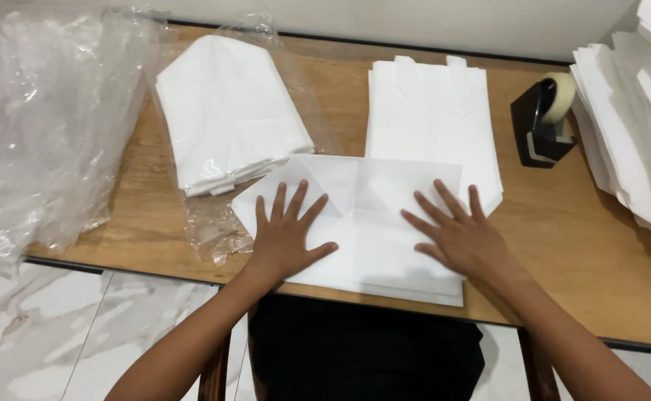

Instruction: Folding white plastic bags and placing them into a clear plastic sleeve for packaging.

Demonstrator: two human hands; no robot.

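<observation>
Both hands lie flat with fingers spread wide on a folded white bag (362, 223) at the near edge of the wooden table (563, 245): the left hand (287, 239) on its left half, the right hand (463, 238) on its right (neither grasps anything). Beyond sit a white bag stack (433, 111), a plastic-wrapped bundle (225, 111) far left, and a tape dispenser (542, 122) far right

Wooden table (563, 238), 3 white bag stacks, folded bag (370, 230), tape dispenser (542, 122), clear plastic wrap (36, 126)

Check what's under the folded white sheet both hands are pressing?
The folded white sheet lies on the brown wooden table, its far edge overlapping a white handled bag. Anything beneath its middle is hidden.
</observation>
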